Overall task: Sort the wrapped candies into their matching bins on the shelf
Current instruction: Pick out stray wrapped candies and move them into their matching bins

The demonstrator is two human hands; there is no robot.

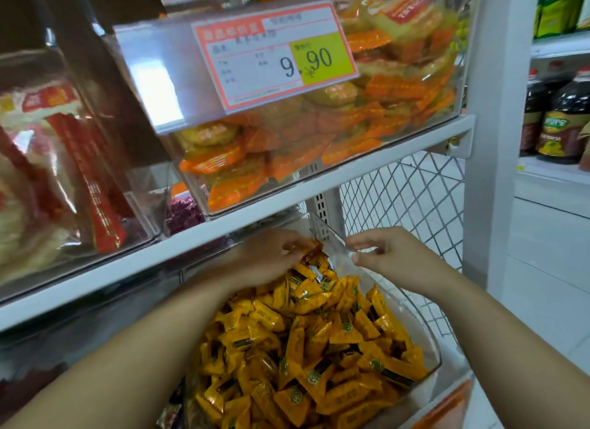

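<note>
A clear plastic bin [427, 339] on the lower shelf is heaped with yellow wrapped candies [306, 342]. My left hand [271, 256] reaches into the back of the bin, its fingers closed on an orange-brown wrapped candy [314, 248] at the top of the heap. My right hand [389, 256] hovers at the bin's raised clear lid edge [332, 233], thumb and fingers close together near the plastic. Whether it pinches the lid is unclear.
Above, a clear bin of orange wrapped snacks [319, 134] carries a 9.90 price tag [274, 54]. A bin of red-and-white packets [64, 179] stands at the left, purple candies [183, 214] behind. White mesh panel [405, 198] and shelf post [491, 141] at right; bottles [558, 118] beyond.
</note>
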